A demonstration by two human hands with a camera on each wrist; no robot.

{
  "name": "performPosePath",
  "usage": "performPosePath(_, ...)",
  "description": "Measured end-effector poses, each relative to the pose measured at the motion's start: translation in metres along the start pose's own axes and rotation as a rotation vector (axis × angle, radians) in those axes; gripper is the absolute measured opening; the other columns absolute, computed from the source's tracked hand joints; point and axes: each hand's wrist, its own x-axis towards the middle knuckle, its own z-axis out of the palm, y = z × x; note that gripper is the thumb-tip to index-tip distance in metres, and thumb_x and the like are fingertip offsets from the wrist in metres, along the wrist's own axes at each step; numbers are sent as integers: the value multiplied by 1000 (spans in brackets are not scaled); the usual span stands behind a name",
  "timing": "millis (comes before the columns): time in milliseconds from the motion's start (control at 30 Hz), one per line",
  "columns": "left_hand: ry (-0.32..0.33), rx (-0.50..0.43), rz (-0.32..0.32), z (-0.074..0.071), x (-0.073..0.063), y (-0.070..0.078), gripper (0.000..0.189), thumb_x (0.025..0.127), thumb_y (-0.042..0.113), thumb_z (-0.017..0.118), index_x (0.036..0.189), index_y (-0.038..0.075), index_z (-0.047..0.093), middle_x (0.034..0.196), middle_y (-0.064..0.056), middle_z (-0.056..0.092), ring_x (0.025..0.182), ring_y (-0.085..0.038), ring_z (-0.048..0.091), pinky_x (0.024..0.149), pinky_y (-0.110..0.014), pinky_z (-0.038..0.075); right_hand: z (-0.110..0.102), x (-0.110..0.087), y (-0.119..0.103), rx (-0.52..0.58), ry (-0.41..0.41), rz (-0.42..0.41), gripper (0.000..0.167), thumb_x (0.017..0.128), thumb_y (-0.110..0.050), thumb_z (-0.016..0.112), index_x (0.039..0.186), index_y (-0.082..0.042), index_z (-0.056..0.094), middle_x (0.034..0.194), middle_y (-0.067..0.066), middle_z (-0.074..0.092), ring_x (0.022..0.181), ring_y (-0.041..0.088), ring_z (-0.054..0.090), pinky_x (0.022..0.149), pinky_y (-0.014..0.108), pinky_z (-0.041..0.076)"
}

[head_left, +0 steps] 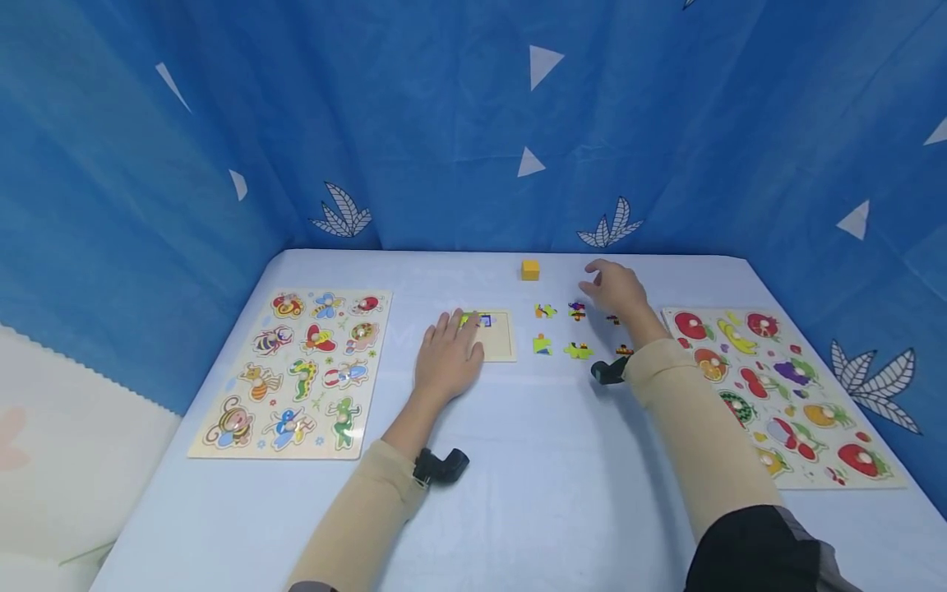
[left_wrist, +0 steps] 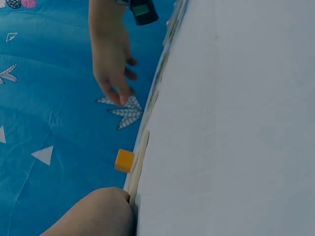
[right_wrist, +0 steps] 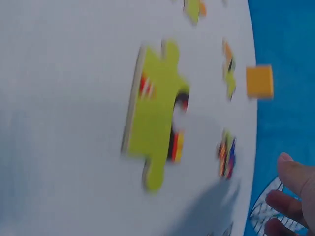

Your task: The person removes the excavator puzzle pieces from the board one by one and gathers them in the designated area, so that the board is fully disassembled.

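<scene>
My left hand (head_left: 448, 358) rests with straight fingers on the left side of a small wooden puzzle tray (head_left: 505, 341). A bit of coloured picture shows by its fingertips; the rest there is hidden under the hand. To the right of the tray lie several loose jigsaw pieces in two rows, among them a green one (head_left: 579, 351), seen large as a blurred jigsaw piece (right_wrist: 152, 108) in the right wrist view. Raised over the back row, my right hand (head_left: 620, 289) holds nothing, its fingers loosely bent and thumb apart.
A yellow cube (head_left: 530, 270) stands at the table's back. On the left lies a peg board with insect pictures (head_left: 307, 411), on the right a fruit peg board (head_left: 806, 460). A blue curtain (head_left: 444, 123) hangs behind the white table (head_left: 533, 493).
</scene>
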Motion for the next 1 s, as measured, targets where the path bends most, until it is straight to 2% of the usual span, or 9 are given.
performPosePath(200,15,-15,-10,1,0,-1,63,102,41,36,158,13,26,167,-8,20,156,-28,13,127,-46,10,13,-10,-43,11,-101,-111,44,99,-30,62,139,-14,54,122,13,60,105,30,56,94,48,51)
performPosePath(333,5,-9,-15,1,0,-1,64,102,42,35,157,11,27,167,-7,18,156,-27,12,127,-45,9,30,-16,-67,8,-172,-169,41,97,-33,64,135,-17,58,121,8,61,105,26,56,96,45,51)
performPosePath(533,4,13,-11,0,0,-1,63,102,43,35,156,10,30,166,-7,21,155,-28,14,127,-46,11,52,-23,-94,-9,-245,-260,36,95,-33,66,127,-18,63,113,4,63,98,22,59,88,38,53)
performPosePath(667,-2,21,-11,0,0,0,67,100,48,37,156,11,31,166,-7,22,155,-27,15,127,-46,12,60,-28,-107,-36,-246,-300,36,93,-35,69,124,-17,65,108,3,66,97,21,59,89,39,52)
performPosePath(767,-21,21,-19,0,0,-1,76,96,58,39,157,12,29,167,-6,22,156,-26,13,127,-45,12,63,-30,-112,-69,-233,-316,35,92,-36,71,121,-16,67,106,3,67,97,21,59,90,41,52)
performPosePath(900,-44,18,-20,0,0,-2,89,90,68,41,158,13,26,167,-4,20,156,-25,12,127,-46,12,66,-32,-116,-116,-198,-310,31,91,-37,71,113,-14,68,100,1,67,94,21,58,89,41,51)
performPosePath(1000,-55,18,-17,-1,0,-3,93,88,71,43,158,13,25,168,-4,18,156,-25,11,127,-47,12,66,-33,-118,-126,-179,-294,31,90,-39,72,106,-13,68,96,1,67,90,21,58,84,39,51)
